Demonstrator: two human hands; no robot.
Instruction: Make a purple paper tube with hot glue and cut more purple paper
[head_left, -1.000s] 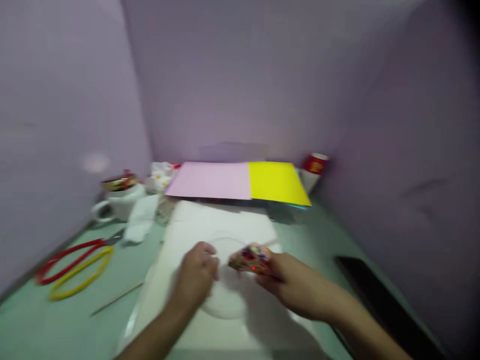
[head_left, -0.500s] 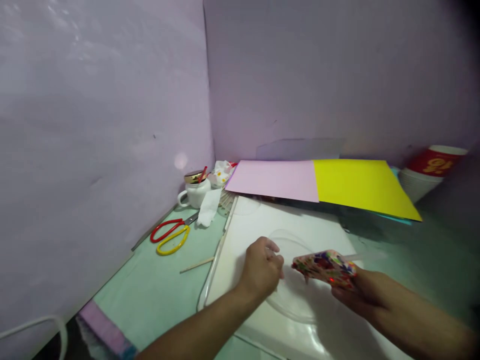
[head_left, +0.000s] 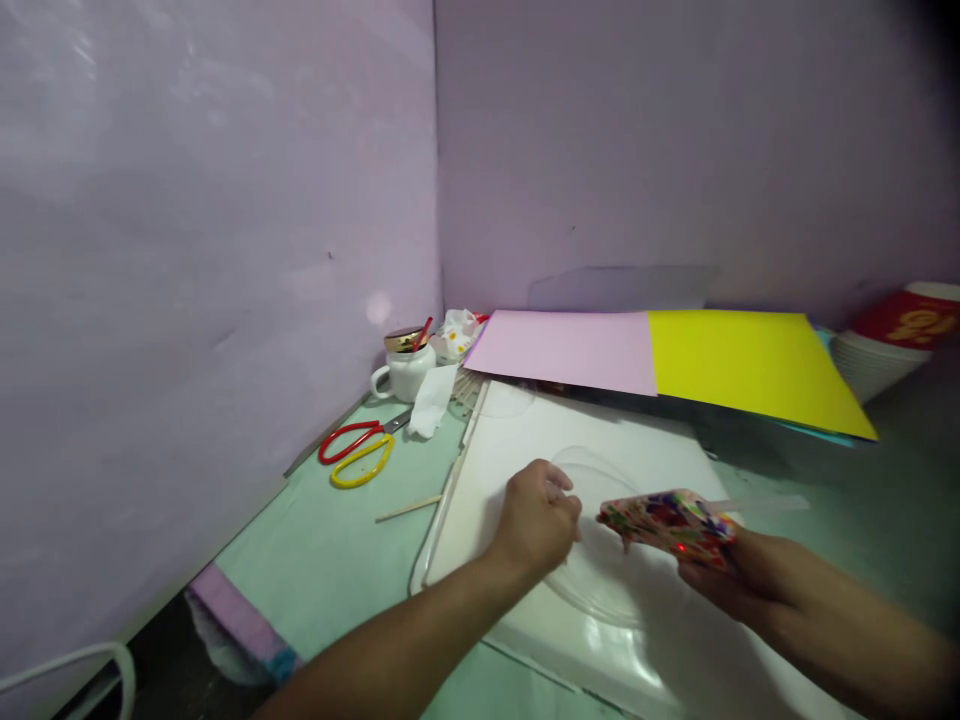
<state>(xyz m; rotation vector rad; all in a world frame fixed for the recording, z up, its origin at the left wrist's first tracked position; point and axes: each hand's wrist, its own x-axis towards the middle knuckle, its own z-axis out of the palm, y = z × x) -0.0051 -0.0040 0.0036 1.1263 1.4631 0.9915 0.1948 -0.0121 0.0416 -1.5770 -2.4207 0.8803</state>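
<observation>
The right hand (head_left: 750, 590) is closed around a glue gun (head_left: 667, 525), its narrow end turned left above a clear disc (head_left: 592, 570) on the white board (head_left: 517, 425). The left hand (head_left: 540, 520) is curled just left of that end; whether it pinches anything is hard to tell, as its fingertips are partly hidden. Good handling here means a steady wrist, an even squeeze and left fingers well out of the nozzle's line, since the tip is probably hot.

The gun's casing is wrapped in a busy multicoloured print, with a frosty, translucent rod (head_left: 772, 504) jutting from its right end. The disc is thin, round and see-through; the board smooth and glossy along its near edge. Left lie looped scissors (head_left: 362, 457) and a slim wooden stick (head_left: 409, 509); far off, flat pink (head_left: 566, 350) and yellow (head_left: 750, 365) sheets
</observation>
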